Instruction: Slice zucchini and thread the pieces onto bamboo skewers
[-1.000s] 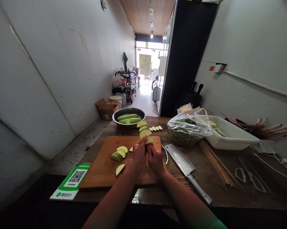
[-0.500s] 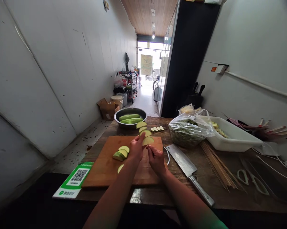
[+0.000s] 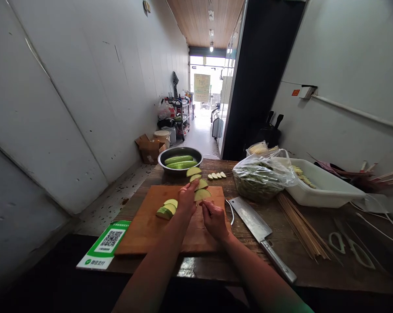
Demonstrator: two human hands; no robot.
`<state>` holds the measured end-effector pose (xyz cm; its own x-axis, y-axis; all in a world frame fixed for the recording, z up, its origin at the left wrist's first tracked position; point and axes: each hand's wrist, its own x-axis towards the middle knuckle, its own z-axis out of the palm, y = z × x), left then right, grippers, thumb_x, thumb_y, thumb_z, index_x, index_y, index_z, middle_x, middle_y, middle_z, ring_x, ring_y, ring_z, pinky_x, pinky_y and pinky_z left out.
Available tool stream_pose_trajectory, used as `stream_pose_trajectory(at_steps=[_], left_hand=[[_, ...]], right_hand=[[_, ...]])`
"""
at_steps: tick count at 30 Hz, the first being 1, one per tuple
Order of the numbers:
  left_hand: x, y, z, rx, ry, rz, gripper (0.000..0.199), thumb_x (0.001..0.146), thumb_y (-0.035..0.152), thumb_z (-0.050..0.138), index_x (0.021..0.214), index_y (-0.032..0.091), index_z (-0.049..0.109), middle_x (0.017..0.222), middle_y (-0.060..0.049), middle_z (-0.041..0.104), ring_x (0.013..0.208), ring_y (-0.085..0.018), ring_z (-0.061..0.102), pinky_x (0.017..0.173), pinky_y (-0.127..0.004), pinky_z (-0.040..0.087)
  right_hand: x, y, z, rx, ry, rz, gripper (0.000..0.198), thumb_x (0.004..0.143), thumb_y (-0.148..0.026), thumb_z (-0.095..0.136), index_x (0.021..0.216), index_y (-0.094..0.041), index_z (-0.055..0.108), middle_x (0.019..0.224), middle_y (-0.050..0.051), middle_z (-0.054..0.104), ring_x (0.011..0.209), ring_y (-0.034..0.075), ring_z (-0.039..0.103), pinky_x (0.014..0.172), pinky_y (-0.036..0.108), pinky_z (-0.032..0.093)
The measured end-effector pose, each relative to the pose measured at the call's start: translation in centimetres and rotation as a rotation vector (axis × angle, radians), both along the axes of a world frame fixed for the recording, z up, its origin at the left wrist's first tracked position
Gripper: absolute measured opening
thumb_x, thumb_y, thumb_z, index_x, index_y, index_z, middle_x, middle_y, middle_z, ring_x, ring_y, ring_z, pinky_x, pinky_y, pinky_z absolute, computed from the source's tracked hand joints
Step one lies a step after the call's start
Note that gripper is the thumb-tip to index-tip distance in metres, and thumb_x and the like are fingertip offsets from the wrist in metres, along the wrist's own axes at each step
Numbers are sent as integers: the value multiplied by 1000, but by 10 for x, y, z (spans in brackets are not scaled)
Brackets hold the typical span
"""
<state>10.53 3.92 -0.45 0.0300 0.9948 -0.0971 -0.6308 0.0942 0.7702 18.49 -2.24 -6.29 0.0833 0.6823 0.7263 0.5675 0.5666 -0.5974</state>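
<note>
My left hand [image 3: 187, 198], fingers closed, grips a row of half-round zucchini slices [image 3: 202, 194] above the cutting board [image 3: 140, 237]. The slices run away from me in a line, seemingly threaded on a thin skewer that is mostly hidden. My right hand [image 3: 215, 221] is closed in a pinch just below the nearest slice, at the skewer's near end. Several cut zucchini slices [image 3: 167, 209] with green skin lie overlapping on the board, left of my left hand. Behind the board, whole zucchini [image 3: 182, 165] rest in a metal bowl [image 3: 162, 167].
Right of the board lie a cleaver [image 3: 253, 221], a bundle of bamboo skewers [image 3: 305, 230] and scissors [image 3: 356, 252]. A plastic bag of greens [image 3: 261, 178] stands beside a white tub [image 3: 330, 193]. Small skewered slices [image 3: 216, 175] lie behind the board. A QR-code sign [image 3: 106, 243] sits front left.
The camera view has shifted slightly. A slice on the board beside my left forearm is no longer visible. Both hands keep nearly the same position on the row of slices.
</note>
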Motion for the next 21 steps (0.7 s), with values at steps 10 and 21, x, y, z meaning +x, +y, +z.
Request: stream_pose_trajectory(at_steps=[10, 21], left_hand=[[5, -4, 3, 14, 23, -8, 36, 53, 32, 75, 78, 10, 61, 60, -6, 64, 53, -17, 60, 48, -25, 45], [6, -6, 9, 36, 51, -20, 37, 51, 33, 76, 75, 10, 61, 59, -6, 63, 54, -18, 60, 49, -25, 45]], right_hand=[[0, -1, 0, -17, 34, -36, 22, 87, -20, 41, 86, -17, 63, 77, 7, 69, 67, 17, 65, 64, 25, 49], [1, -2, 5, -48, 60, -28, 23, 86, -20, 40, 86, -17, 63, 77, 7, 69, 68, 17, 65, 65, 25, 49]])
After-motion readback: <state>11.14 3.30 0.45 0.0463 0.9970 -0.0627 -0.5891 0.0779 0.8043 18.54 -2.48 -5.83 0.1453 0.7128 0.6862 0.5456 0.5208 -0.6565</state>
